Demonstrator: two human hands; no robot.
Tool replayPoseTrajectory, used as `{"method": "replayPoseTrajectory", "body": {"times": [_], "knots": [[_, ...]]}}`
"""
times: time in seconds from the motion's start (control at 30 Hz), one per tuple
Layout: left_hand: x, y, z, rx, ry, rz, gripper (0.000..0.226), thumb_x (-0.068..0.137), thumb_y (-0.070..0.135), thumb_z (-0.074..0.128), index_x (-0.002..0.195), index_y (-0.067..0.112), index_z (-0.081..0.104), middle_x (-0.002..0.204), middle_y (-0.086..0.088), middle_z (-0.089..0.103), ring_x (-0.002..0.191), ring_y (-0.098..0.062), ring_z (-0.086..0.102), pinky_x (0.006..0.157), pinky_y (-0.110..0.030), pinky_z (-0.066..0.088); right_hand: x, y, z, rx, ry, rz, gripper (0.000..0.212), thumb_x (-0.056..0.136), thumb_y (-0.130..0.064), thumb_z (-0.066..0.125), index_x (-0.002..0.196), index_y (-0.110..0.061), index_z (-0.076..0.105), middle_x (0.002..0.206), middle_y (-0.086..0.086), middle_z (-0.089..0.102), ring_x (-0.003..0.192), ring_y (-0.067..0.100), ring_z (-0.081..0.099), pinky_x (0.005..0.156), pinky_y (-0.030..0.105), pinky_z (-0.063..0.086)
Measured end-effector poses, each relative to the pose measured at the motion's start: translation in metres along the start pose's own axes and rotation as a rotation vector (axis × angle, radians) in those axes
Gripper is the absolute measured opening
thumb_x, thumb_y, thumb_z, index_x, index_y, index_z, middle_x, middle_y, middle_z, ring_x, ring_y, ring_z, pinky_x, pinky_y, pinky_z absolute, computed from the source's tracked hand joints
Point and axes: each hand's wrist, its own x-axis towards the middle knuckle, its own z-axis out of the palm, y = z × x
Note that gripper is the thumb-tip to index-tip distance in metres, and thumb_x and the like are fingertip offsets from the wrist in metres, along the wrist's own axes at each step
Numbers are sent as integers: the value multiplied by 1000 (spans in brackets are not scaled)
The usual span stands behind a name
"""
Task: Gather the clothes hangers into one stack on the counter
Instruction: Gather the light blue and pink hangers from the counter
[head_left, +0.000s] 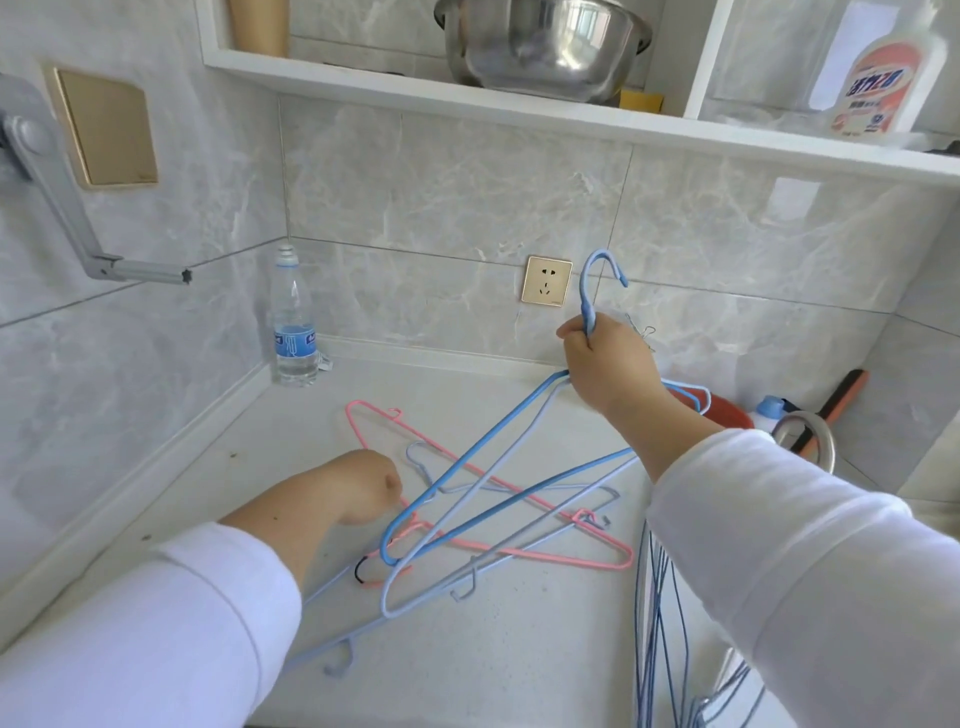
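Observation:
My right hand (605, 358) is shut around the necks of two blue hangers (478, 452), holding them raised and tilted above the counter (519, 649), hooks pointing up near the wall socket. Under them a pink hanger (519, 548) lies flat on the counter, crossed by pale grey-blue hangers (524, 551). My left hand (366, 486) is lowered with fingers closed at the pink hanger's hook end; what it grips is hidden. More blue hangers (660, 623) hang below my right sleeve at the counter's right edge.
A water bottle (292, 322) stands in the back left corner. A red dish (724, 410), a small bottle and a brush lie at the back right beside a metal ring. A steel bowl (540, 47) and a detergent bottle (878, 78) sit on the shelf above.

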Motion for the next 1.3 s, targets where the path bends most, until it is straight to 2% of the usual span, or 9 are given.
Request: {"method": "replayPoseTrajectory", "body": {"times": [0.1, 0.2, 0.3, 0.43, 0.63, 0.8, 0.93, 1.13, 1.3], "knots": [[5, 3, 16, 22, -106, -44, 26, 85, 30, 51, 68, 12, 59, 80, -12, 61, 75, -21, 48, 69, -27, 39, 0, 1, 6, -25, -19, -3, 39, 97, -21, 30, 108, -1, 61, 95, 22, 68, 87, 38, 64, 77, 45, 54], [8, 11, 26, 69, -172, -65, 15, 87, 21, 51, 85, 13, 64, 80, -5, 60, 81, -22, 55, 75, -30, 46, 0, 2, 14, -35, -47, 0, 39, 97, -22, 29, 108, -1, 61, 95, 22, 68, 87, 38, 63, 75, 44, 52], [11, 16, 30, 60, -142, -81, 32, 92, 16, 46, 119, 3, 59, 118, -13, 64, 111, -27, 61, 94, -30, 47, 0, 3, 21, -48, -73, 1, 39, 97, -23, 29, 108, -3, 61, 94, 20, 68, 86, 37, 63, 74, 43, 52], [18, 16, 27, 4, -143, -65, 22, 89, 19, 49, 98, 6, 64, 98, -9, 65, 89, -23, 62, 87, -31, 51, 1, 3, 24, -58, -87, 3, 38, 98, -24, 29, 108, -5, 60, 93, 19, 68, 84, 35, 64, 74, 44, 54], [15, 17, -12, -642, -15, -63, 26, 89, 9, 39, 98, 21, 60, 75, -6, 59, 58, -17, 50, 50, -22, 43, 2, 1, 19, -74, -78, -4, 39, 98, -24, 28, 109, -5, 60, 93, 19, 68, 85, 36, 63, 74, 43, 53], [2, 19, -43, -1009, -89, 27, 20, 84, 21, 59, 91, 10, 73, 72, -3, 70, 61, -14, 57, 60, -27, 52, 1, -1, 10, -48, -50, -19, 37, 97, -23, 29, 109, -5, 61, 92, 19, 67, 85, 36, 63, 75, 43, 53], [-2, 13, -53, -1096, -75, 197, 53, 72, 50, 70, 110, 14, 68, 96, -4, 73, 93, -16, 63, 82, -30, 50, -1, -3, 2, -18, -34, -21, 37, 97, -23, 30, 110, -7, 60, 90, 18, 67, 85, 36, 64, 77, 45, 55], [-2, 20, -63, -720, 266, 146, 23, 96, 27, 45, 91, 19, 66, 82, 6, 73, 95, -17, 67, 95, -36, 50, -5, -7, -4, -3, -32, -47, 36, 97, -22, 31, 115, -12, 60, 82, 7, 60, 85, 32, 63, 78, 42, 54], [-10, 35, -84, -693, 497, 124, 29, 96, 29, 45, 91, 14, 69, 68, 4, 64, 73, -19, 66, 65, -19, 52, -5, -10, 1, -85, -45, -117, 37, 100, -30, 29, 76, -13, 52, 61, 4, 48, 65, 29, 50, 57, 31, 36]]}}
